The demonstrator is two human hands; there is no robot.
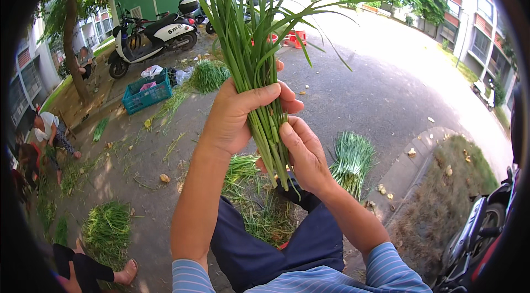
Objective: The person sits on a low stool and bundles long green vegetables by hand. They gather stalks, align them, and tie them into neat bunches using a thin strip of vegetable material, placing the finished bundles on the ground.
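The bunch of green stalks is held up above the lap of the person, and both hands are on it. Its long axis goes nearly upright in the view, with a small lean: the leafy end points up and away from the person, a little to the left, and the bare lower ends point down, toward the lap. Some long leaves bend out to the right, well above the grip. The left grip is clamped around the middle of the bunch, the thumb lying across the front and the fingers coming round from behind. The right grip is closed on the lower stalks, just below the left one, with its thumb on the front side.

Under the grip, between the legs in dark blue trousers, a heap of loose greens lies on the ground. To the right of the right grip, apart from it, rests a bluish-green bundle. Beyond the left grip, on its left side, stands a teal crate, with a green pile near it, and behind them a white scooter. Far to the left of the grip a co-worker bends toward the ground, and lower on that side lies a grassy heap. At the far right, lower than the grip, a motorcycle is partly seen
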